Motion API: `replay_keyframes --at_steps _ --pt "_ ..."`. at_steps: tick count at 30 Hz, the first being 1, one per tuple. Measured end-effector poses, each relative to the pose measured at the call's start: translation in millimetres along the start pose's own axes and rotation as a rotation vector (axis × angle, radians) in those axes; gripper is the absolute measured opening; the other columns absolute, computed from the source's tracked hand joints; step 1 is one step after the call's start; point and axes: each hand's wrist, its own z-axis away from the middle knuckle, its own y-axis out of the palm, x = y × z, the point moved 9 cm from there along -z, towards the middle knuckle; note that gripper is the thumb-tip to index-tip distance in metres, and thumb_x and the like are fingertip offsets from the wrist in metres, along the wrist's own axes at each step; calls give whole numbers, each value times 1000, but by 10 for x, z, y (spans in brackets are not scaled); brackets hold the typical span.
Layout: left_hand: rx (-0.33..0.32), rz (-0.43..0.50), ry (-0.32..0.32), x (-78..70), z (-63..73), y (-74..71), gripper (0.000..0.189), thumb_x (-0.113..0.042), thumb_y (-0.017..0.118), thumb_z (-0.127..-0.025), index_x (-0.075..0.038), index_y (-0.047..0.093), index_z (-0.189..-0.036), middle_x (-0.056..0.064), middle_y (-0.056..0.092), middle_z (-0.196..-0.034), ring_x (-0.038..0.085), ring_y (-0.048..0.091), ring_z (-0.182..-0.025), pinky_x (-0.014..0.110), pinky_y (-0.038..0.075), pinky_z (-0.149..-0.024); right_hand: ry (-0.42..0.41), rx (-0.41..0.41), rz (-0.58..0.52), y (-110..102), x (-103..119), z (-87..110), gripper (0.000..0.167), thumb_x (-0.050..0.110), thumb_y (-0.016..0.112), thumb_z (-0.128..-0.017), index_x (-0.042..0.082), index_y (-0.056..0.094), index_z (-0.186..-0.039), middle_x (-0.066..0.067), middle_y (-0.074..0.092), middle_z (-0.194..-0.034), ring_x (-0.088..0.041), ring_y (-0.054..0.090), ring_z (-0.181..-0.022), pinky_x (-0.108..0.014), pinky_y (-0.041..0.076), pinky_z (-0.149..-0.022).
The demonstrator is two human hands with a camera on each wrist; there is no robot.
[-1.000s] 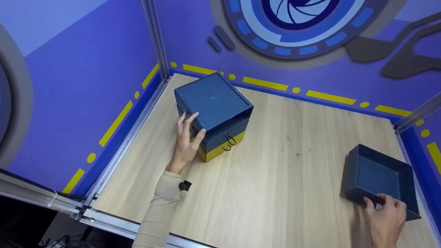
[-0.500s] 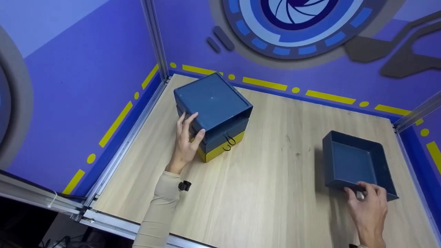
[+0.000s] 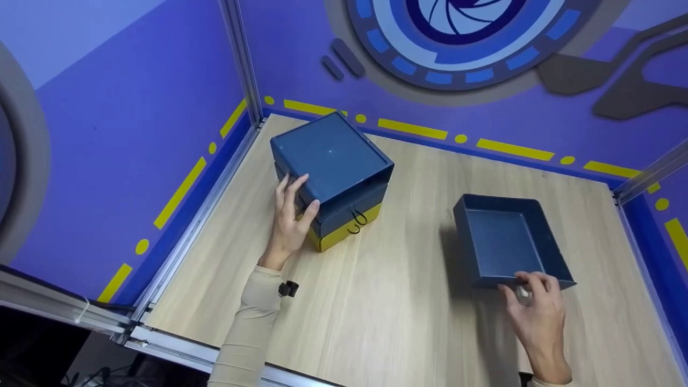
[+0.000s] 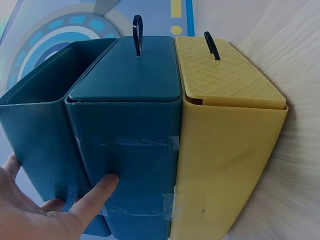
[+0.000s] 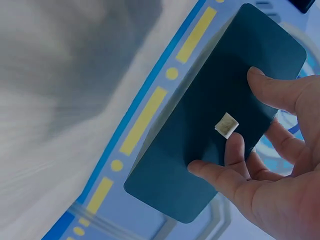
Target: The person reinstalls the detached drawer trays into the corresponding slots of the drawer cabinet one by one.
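A stack of drawer boxes [image 3: 330, 156] stands at the left, two dark blue units over a yellow one [image 4: 230, 165]. Its top unit has an open front slot; the middle and lower drawers carry black loop handles [image 4: 137, 35]. My left hand [image 3: 290, 226] rests against the stack's side with its fingers spread, the thumb near the front corner. To the right, my right hand [image 3: 540, 317] pinches the front wall of a loose dark blue drawer [image 3: 502, 236], held above the table with its inside facing up. A small whitish square [image 5: 226, 125] sits on that front wall between the fingers.
The wooden tabletop [image 3: 408, 301] lies between the stack and the loose drawer. Purple panels [image 3: 301, 59] with yellow marks rise at the back and sides. A metal frame rail [image 3: 177, 344] runs along the front edge.
My right hand has carried the loose drawer leftward and away from me, from the right side of the table towards the stack. My left hand and the stack have stayed in place.
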Motion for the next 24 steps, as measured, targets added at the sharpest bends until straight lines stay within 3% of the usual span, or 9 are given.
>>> replay_keyframes --at_steps 4,9,14,21,24 --pt "3 -7 -1 12 18 3 60 -34 63 -103 -24 47 -160 19 16 -175 43 21 -162 74 38 -115 -39 22 -4 7 197 13 39 -7 91 -75 -4 73 -109 -22 61 -112 -38 69 -93 -20 39 -81" --pt "-1 -10 -1 22 31 -2 60 -34 63 -103 -23 48 -160 19 17 -174 43 20 -162 75 34 -117 -113 27 -62 8 487 -6 39 -11 92 -71 -3 75 -105 -20 62 -110 -32 65 -90 -13 37 -81" --pt "-11 -4 6 14 2 -3 60 -34 63 -103 -23 48 -160 21 17 -174 44 22 -161 74 42 -111 -182 30 -109 41 776 -55 40 -12 93 -71 -1 74 -104 -18 62 -109 -28 64 -90 -12 38 -83" --pt "-9 -10 47 -42 -10 0 59 -29 64 -103 -19 48 -160 23 19 -173 43 20 -163 72 26 -123 -296 30 -182 97 1136 -52 42 -12 94 -68 1 75 -103 -17 63 -109 -22 63 -89 -18 43 -79" --pt "-8 -13 41 -49 -11 1 60 -30 64 -103 -20 48 -160 22 19 -173 44 20 -162 73 29 -121 -337 34 -205 127 1280 -31 44 -13 95 -66 2 75 -102 -14 63 -108 -18 61 -91 -17 44 -79"
